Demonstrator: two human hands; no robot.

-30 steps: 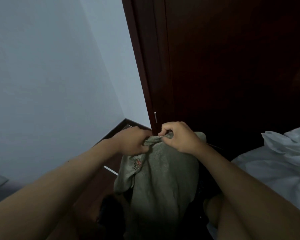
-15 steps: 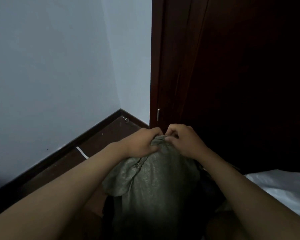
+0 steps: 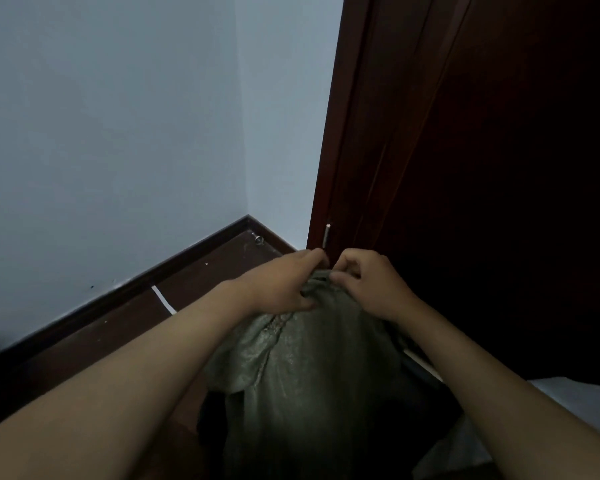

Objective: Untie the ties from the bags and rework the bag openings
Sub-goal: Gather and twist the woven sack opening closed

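Filling the lower centre of the frame, a grey-green woven bag (image 3: 312,382) is seen standing upright, its body widening toward the bottom edge, with a pale sheet (image 3: 575,400) glimpsed at the lower right. At the centre of the frame its gathered neck (image 3: 317,284) is gripped by the left hand (image 3: 284,285), whose fingers are curled round the bunched fabric, while the right hand (image 3: 368,282) is closed in a pinch on the very top of the bunch. A tie cannot be made out there. The untying step is judged to be in hand; a steady hold by the left hand and a picking pull by the right are called for next. Beyond the hands, dark floorboards (image 3: 201,285), a blue-grey wall (image 3: 118,133) at upper left and a dark wooden door (image 3: 465,133) at upper right are seen.
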